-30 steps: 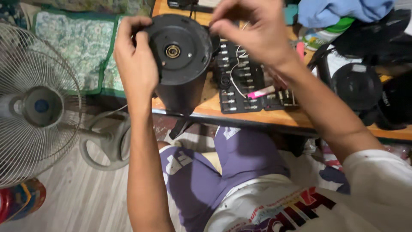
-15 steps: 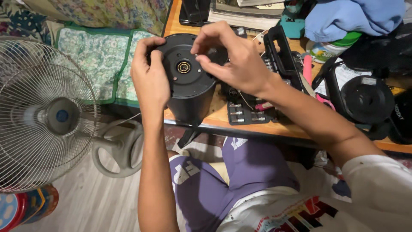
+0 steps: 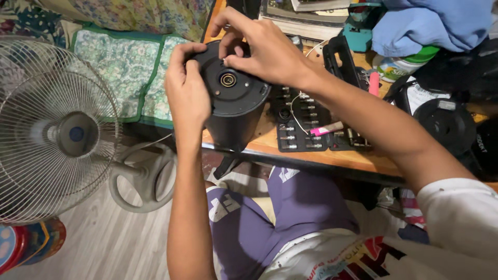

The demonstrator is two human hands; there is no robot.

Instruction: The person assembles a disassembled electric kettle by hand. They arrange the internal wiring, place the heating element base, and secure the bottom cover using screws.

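Kettle (image 3: 233, 103) upended at table (image 3: 332, 155) edge, long axis tilted, base facing camera; left hand (image 3: 187, 96) curled round its side; right hand (image 3: 264, 49) arched above, fingertips pinched on base rim.

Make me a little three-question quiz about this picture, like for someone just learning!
1. True or false: the left hand grips the side of the black round appliance.
2. Where do the right hand fingers rest? A) on the appliance's upturned base B) on the fan C) on the blue cloth
3. What stands on the floor, left of the wooden table?

Key: 1 true. 2 A. 3 the electric fan.
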